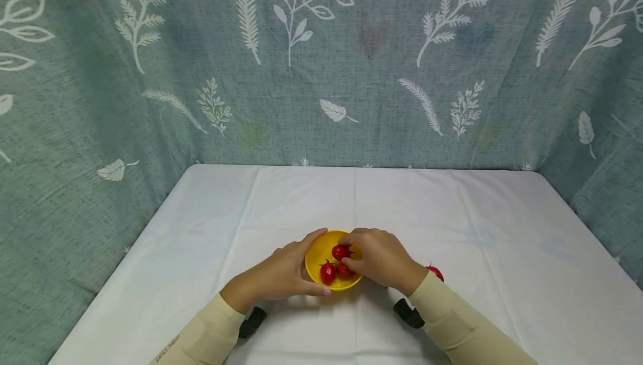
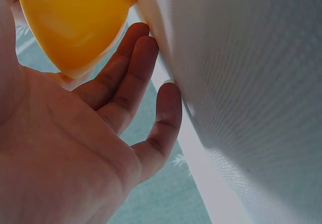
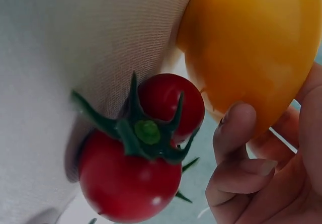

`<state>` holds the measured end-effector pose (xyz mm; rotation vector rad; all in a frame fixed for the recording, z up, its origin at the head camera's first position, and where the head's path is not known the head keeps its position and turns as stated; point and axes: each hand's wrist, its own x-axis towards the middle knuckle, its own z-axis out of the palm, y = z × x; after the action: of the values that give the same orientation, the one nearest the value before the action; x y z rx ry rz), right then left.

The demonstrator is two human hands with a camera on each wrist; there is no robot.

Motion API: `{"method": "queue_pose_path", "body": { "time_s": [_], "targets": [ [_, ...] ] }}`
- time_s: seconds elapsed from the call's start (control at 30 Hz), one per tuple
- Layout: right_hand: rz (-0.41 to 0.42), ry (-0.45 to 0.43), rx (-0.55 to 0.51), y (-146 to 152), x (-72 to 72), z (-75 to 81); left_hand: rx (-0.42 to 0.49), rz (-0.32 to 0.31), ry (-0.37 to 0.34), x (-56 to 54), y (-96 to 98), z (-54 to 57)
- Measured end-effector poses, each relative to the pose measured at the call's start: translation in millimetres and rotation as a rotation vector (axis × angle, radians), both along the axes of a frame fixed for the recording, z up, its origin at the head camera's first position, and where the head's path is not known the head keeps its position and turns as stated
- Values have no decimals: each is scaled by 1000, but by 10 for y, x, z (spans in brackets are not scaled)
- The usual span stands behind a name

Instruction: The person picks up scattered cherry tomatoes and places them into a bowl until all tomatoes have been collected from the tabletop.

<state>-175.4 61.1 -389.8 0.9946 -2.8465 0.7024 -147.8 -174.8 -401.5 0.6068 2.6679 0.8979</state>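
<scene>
A yellow bowl [image 1: 316, 253] stands on the white cloth. My left hand [image 1: 286, 269] grips its left side, thumb along the near rim and index finger at the far rim. In the left wrist view the other fingers [image 2: 133, 78] curve loosely under the bowl's side [image 2: 75, 27]. My right hand [image 1: 380, 256] reaches over the right rim and pinches a red cherry tomato [image 1: 341, 251] between thumb and fingers. Below it in the bowl lie a cherry tomato [image 1: 327, 273] with a green stem and another [image 1: 344, 270], partly covered by the thumb.
Outside the bowl, a cherry tomato [image 1: 435, 272] shows beside the right sleeve. Close up in the right wrist view, a stemmed tomato [image 3: 128, 183] and a smaller-looking one [image 3: 173, 100] lie on the cloth. A patterned green curtain [image 1: 321, 75] hangs behind the table [image 1: 281, 197].
</scene>
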Motion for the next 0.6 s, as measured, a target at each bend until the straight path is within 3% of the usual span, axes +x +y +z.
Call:
{"method": "queue_pose_path", "body": {
  "time_s": [0.6],
  "targets": [
    [7, -91, 53, -99, -42, 2, 6, 2, -1, 1, 1, 4]
  ]
}}
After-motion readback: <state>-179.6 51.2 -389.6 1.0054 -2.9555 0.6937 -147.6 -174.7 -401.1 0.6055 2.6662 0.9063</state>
